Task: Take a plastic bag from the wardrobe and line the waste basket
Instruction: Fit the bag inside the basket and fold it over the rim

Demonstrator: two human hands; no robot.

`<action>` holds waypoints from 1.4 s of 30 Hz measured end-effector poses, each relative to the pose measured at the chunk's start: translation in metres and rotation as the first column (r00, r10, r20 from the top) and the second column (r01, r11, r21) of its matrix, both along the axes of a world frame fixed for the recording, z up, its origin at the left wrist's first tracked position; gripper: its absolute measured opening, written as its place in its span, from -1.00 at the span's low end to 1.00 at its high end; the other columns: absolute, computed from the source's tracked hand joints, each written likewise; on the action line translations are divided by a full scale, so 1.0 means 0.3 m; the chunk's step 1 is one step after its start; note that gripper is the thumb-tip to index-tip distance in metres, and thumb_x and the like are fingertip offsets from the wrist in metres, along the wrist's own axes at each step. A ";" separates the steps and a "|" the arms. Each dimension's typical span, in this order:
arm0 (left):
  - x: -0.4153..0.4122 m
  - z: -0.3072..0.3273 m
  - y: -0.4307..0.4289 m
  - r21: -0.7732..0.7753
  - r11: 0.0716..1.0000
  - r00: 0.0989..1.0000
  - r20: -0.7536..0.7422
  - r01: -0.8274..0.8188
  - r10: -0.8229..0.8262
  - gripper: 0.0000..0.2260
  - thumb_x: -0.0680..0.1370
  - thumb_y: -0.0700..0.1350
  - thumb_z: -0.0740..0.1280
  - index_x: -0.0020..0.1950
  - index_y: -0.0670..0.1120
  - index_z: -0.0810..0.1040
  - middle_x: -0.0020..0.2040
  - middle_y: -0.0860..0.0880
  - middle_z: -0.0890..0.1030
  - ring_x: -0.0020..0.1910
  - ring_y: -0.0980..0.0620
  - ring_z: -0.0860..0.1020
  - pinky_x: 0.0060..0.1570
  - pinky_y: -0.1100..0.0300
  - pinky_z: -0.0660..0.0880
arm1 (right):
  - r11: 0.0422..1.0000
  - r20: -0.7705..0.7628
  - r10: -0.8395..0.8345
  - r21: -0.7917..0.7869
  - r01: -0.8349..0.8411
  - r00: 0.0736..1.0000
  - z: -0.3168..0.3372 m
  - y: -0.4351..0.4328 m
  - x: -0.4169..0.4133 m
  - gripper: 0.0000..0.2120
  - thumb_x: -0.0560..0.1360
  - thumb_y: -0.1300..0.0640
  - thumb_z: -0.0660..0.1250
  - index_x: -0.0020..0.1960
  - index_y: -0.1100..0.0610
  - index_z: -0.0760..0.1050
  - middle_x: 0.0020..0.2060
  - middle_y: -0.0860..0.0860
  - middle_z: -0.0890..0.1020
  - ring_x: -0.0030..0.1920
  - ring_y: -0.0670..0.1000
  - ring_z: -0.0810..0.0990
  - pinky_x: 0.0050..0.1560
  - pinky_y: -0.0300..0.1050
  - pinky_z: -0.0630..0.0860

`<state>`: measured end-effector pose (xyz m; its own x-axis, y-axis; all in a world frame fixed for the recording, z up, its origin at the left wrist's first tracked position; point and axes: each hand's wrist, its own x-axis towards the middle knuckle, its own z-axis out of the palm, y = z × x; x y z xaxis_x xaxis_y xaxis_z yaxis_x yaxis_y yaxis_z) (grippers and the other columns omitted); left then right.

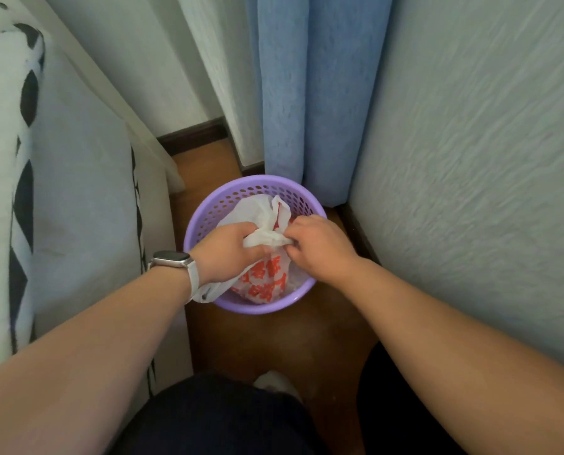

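Observation:
A round purple waste basket [231,198] with a perforated wall stands on the brown floor in the corner. A white plastic bag [261,211] with red print sits inside it, bunched at the top, and part of it hangs over the near left rim. My left hand [225,251], with a watch on the wrist, grips the bunched top of the bag from the left. My right hand [316,244] pinches the same bunch from the right. Both hands are above the basket's middle.
A bed [61,192] with a black-and-white patterned cover runs along the left. A blue curtain [307,93] hangs just behind the basket. A textured wall [471,159] closes the right side. My knee in dark cloth [221,418] is at the bottom.

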<state>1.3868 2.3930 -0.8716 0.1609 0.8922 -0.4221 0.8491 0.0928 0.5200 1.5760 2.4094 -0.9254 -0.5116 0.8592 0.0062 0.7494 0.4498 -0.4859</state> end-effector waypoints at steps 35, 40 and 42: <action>-0.046 0.200 0.130 0.085 0.996 0.994 0.108 -0.001 -0.008 -0.80 0.43 0.07 0.49 -0.05 0.03 0.57 -0.11 0.04 0.65 -0.18 0.11 0.58 -0.13 0.30 0.47 | 0.970 -0.347 -0.206 -0.195 0.145 0.915 0.079 0.008 0.045 -0.57 0.44 0.11 0.42 0.31 0.04 0.48 0.19 0.00 0.55 0.18 0.01 0.52 0.22 -0.02 0.47; -0.026 0.193 0.122 -0.036 0.999 0.981 0.190 -0.040 0.046 -0.91 0.60 -0.16 0.30 0.04 -0.11 0.59 -0.09 -0.05 0.68 -0.25 0.04 0.62 -0.22 0.32 0.54 | 0.978 -0.314 -0.136 -0.196 0.076 0.940 0.068 -0.003 0.001 -0.50 0.48 0.03 0.36 0.41 -0.01 0.39 0.32 -0.04 0.51 0.31 -0.01 0.44 0.31 0.05 0.43; -0.023 0.171 0.114 -0.114 0.993 0.981 0.187 -0.038 0.059 -0.88 0.62 -0.23 0.24 0.05 -0.11 0.57 -0.09 -0.07 0.68 -0.30 0.08 0.60 -0.34 0.40 0.46 | 0.977 -0.288 -0.102 -0.211 0.041 0.952 0.077 -0.014 -0.026 -0.48 0.50 0.05 0.37 0.43 0.00 0.37 0.35 0.00 0.48 0.35 0.03 0.40 0.36 0.04 0.37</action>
<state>1.3798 2.4272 -0.8203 0.2046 0.8512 -0.4833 0.7292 0.1968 0.6553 1.5683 2.4051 -0.9024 -0.4502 0.8925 -0.0281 0.5850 0.2710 -0.7644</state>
